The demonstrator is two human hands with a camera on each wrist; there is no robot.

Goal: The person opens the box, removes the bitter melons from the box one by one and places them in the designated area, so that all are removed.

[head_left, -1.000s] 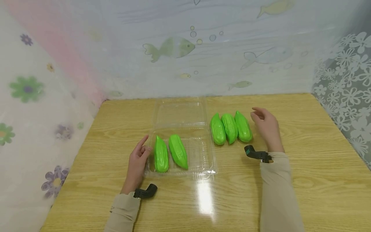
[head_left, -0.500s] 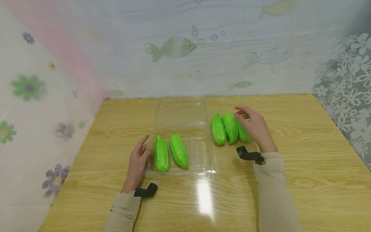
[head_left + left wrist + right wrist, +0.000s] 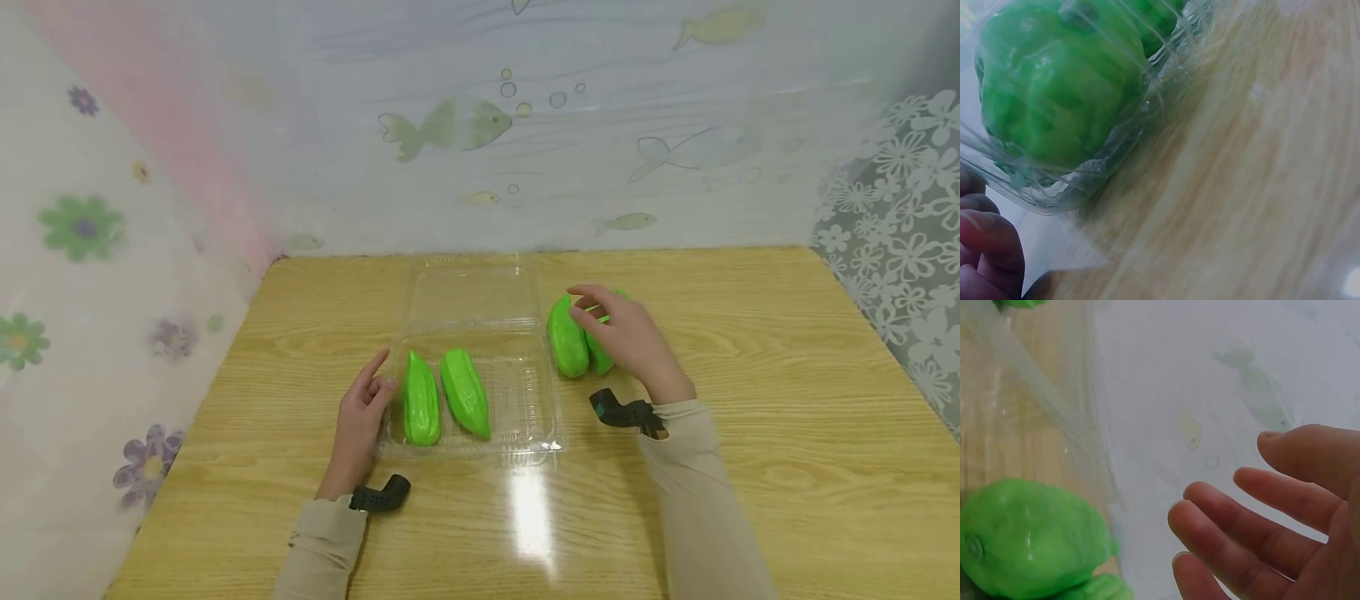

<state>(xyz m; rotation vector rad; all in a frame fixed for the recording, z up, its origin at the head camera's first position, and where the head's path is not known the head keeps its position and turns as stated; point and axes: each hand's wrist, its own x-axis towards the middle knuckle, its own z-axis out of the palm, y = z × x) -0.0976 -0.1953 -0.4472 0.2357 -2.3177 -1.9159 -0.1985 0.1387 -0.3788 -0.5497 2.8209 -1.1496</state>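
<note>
A clear plastic clamshell box (image 3: 517,396) lies with its lid folded back. Inside are two glossy, ridged green gourds, one on the left (image 3: 422,402) and one in the middle (image 3: 465,393). My left hand (image 3: 360,429) rests by the box's left edge, index finger extended; its fingertips (image 3: 982,228) are near the box corner, and contact is unclear. To the right of the box lie three similar gourds; the nearest gourd (image 3: 567,343) shows well, the others are partly hidden under my right hand (image 3: 626,333). That hand hovers with relaxed, spread fingers (image 3: 1210,531), holding nothing.
The wooden table (image 3: 465,533) meets a pale wall (image 3: 420,208) painted with fish just behind the lid (image 3: 472,292). A flowered wall (image 3: 82,333) stands at the left. Black cameras sit on both wrists.
My right hand has moved left from beside the row of loose gourds to above it, now reaching the one nearest the box. My left hand and the boxed gourds stay in place.
</note>
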